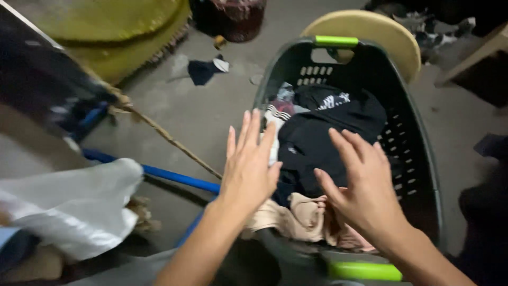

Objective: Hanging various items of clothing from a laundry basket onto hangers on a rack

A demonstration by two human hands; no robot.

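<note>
A dark green laundry basket [418, 143] with bright green handles sits in front of me, filled with clothes. A black garment [323, 130] lies on top, and a beige garment [299, 217] spills toward the near rim. My left hand [248, 164] hovers open over the basket's left rim, fingers spread, holding nothing. My right hand [365, 185] hovers open above the black and beige clothes, palm down, also empty. Neither hand clearly touches the clothes.
A blue metal bar [159, 173] and a white cloth [74, 206] lie at the left. A thin wooden stick [169, 139] crosses the concrete floor. A yellow-green rug [116, 32], a dark scrap of cloth [203, 70] and a round beige board [370, 29] lie beyond.
</note>
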